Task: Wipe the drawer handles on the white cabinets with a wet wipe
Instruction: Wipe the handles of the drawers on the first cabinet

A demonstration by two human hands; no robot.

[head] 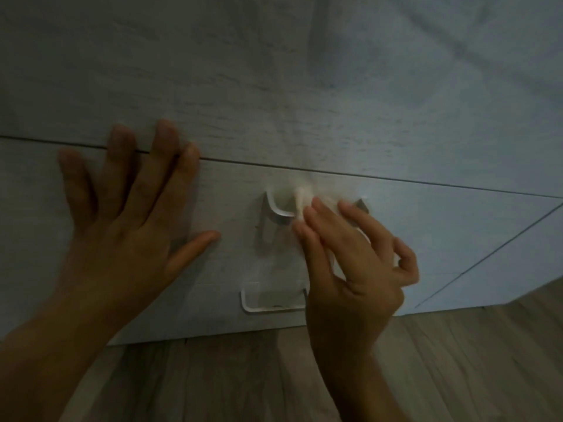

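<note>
Low on the white cabinet front (pixel 396 117), just above the wooden floor (pixel 457 360): drawer fronts shut, contents hidden. Two metal handles, one above the other. Upper handle (pixel 278 213) half covered by one wet wipe (pixel 301 199), blurred, pressed on by outstretched fingers of right hand (pixel 350 260), thumb and one finger curled together off to the side. Lower handle (pixel 268 307) bare, right end hidden behind that hand. Left hand (pixel 122 214) spread flat on the panel, across a thin seam, left of both handles. Open panel to the right, up to a slanting corner edge.
</note>
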